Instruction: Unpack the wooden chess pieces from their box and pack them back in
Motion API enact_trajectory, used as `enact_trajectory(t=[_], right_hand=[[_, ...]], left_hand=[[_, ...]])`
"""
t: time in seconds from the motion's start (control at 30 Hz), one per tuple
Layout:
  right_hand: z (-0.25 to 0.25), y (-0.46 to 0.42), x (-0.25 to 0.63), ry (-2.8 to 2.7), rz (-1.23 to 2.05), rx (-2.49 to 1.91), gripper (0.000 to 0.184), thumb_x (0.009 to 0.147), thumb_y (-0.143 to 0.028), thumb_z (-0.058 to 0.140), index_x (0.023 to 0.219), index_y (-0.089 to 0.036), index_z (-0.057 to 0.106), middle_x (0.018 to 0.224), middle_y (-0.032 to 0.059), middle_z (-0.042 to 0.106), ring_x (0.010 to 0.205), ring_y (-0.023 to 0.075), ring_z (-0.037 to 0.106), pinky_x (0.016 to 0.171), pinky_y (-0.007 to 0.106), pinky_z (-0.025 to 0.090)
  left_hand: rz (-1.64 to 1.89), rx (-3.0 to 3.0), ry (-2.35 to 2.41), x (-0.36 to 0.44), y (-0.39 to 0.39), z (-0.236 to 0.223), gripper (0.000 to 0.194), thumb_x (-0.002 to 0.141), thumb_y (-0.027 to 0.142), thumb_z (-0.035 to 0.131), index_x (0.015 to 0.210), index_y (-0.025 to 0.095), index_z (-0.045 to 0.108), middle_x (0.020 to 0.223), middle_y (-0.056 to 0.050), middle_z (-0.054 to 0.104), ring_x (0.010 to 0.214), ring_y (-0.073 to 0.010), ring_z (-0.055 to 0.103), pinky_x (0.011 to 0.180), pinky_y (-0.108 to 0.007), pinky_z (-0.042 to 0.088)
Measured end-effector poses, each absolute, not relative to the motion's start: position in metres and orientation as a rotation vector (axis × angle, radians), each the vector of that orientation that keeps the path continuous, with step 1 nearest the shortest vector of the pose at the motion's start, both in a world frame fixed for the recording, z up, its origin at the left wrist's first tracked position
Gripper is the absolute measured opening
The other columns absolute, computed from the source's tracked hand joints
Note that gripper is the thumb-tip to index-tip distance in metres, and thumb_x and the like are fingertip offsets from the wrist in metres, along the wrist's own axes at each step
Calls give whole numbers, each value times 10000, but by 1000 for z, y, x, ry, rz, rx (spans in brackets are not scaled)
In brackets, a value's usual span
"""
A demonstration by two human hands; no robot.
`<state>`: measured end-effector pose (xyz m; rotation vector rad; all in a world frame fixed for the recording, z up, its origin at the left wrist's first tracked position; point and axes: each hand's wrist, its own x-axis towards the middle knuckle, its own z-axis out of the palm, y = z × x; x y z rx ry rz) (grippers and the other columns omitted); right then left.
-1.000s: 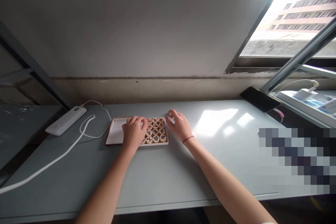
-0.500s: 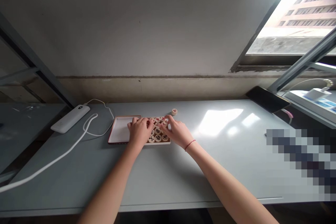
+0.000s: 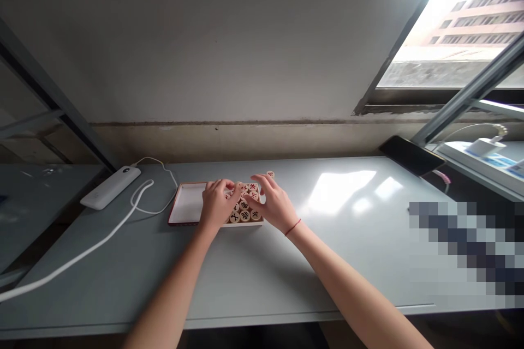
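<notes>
The left hand [image 3: 216, 206] covered some discs [image 3: 244, 216], its grip unclear; the right hand [image 3: 278, 204] had a wide grip.

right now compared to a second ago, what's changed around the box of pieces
The right hand has moved left, over the right end of the box; the left hand has shifted slightly right. A loose piece now shows on the desk beyond the box's far right corner. Whether either grip holds a piece is unclear. The box and white cable stayed put.

2 hands [image 3: 215, 203] [image 3: 277, 203] at a white box [image 3: 245, 225] of round pieces [image 3: 244, 216], 1 loose piece [image 3: 271, 174] beyond on the grey desk [image 3: 347, 262]
</notes>
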<state>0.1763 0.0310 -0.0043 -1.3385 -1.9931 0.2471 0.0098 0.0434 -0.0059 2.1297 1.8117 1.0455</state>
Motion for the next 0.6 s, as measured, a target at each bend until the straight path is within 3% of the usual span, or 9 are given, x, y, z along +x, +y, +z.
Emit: enact_trajectory(t=[0.17,0.27,0.47,0.6], right_hand=[[-8,28,168,-2032,99,-1013,158,862,-190,499,1001,-214,571,1022,72,665,882,185,623,745,290,509],[-9,36,177,-1992,57,-1010,122,882,-201,490,962,-212,582,1014,68,675,894,183,623,783,297,506],[-22,66,222,-1623,-73,-1355,155,896,-330,503,933,-215,601,961,57,681,743,164,596,703,281,473],[-43,80,238,-1692,19,-1679,145,882,-280,492,882,-222,625,903,46,683,725,176,572,638,270,417]], left_hand=[[1044,2099,1505,13,37,2,228,870,389,495,757,219,596,822,-21,669,909,-230,541,812,-326,439],[1058,2074,1508,12,37,2,225,870,378,480,769,218,602,842,-24,673,923,-234,544,835,-344,439],[1114,1980,1561,8,39,1,248,872,395,463,875,212,631,914,-40,689,951,-236,550,851,-359,449],[1117,1980,1574,6,40,0,235,869,369,467,882,209,637,898,-43,694,936,-234,563,865,-367,450]])
